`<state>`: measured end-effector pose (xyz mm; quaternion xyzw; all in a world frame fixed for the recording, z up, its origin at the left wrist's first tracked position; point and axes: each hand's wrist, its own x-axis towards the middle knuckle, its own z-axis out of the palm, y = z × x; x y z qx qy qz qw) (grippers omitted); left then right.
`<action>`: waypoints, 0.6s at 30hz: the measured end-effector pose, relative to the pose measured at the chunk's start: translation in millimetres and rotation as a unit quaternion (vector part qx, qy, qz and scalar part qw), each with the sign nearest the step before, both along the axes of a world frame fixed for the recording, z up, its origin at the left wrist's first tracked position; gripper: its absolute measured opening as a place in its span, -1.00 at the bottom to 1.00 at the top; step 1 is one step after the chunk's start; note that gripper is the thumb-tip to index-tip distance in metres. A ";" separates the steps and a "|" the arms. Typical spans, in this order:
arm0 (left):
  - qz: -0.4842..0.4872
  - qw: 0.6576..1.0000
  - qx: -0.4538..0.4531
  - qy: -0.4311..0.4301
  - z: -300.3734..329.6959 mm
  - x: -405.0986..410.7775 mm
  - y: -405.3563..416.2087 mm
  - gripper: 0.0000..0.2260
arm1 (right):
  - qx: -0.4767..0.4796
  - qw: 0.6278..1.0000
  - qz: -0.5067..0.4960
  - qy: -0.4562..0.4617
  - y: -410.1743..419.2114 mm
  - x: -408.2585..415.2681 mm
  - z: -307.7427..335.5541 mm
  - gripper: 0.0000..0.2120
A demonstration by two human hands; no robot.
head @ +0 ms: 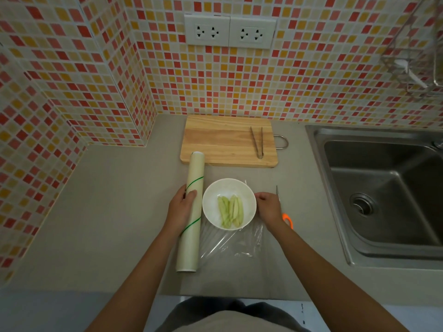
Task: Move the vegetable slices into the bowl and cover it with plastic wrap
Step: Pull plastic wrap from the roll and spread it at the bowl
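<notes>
Vegetable slices [230,212], pale green, lie together in a white bowl [249,200] on the grey counter [107,212]. The left hand [181,207] is curled around a roll of plastic wrap [191,212] lying just left of the bowl, thumb over the top; the roll shows thin green lines but no writing that can be read. A loose sheet of wrap [230,245] runs from the roll under or past the bowl toward the person. The right hand [268,207] rests at the bowl's right rim with fingers bent inward, pinching something at the rim; whether it grips the wrap or the bowl cannot be told. Scissors [286,218] with orange handles lie beside that hand. Behind the bowl a wooden cutting board [215,140] carries metal tongs [257,142]. A steel sink [383,188] sits to the right, and two wall sockets [230,31] are set in the mosaic tiles above
</notes>
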<state>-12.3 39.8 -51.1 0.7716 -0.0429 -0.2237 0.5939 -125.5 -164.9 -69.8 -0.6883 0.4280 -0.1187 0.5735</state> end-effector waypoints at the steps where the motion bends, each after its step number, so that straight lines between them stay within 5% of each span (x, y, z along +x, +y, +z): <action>1: 0.000 1.000 -0.001 -0.001 0.2 0.1 -0.1 -0.82 | -0.023 1.000 0.004 0.005 -0.2 1.1 -0.8 -0.68; 3: 0.001 1.000 -0.003 -0.001 0.4 0.3 -0.4 -0.83 | -0.052 0.998 0.012 0.018 -0.5 3.8 -0.8 -0.54; 8: 0.005 1.000 -0.010 -0.006 2.3 -0.2 -0.6 -0.85 | -0.050 0.998 -0.029 0.025 -0.6 4.5 4.3 -0.55; 11: 0.004 1.000 -0.008 -0.016 3.1 -1.0 -1.3 -0.87 | -0.069 0.990 -0.098 -0.077 7.8 3.5 12.7 -0.63; 15: -0.001 1.000 -0.005 -0.028 2.3 -3.4 -2.2 -0.88 | 0.133 0.976 -0.064 -0.162 22.6 9.1 15.6 -0.74; 18: -0.011 0.999 -0.003 -0.038 1.6 -4.6 -2.4 -0.84 | 0.189 0.962 -0.064 -0.183 27.9 10.3 11.2 -0.80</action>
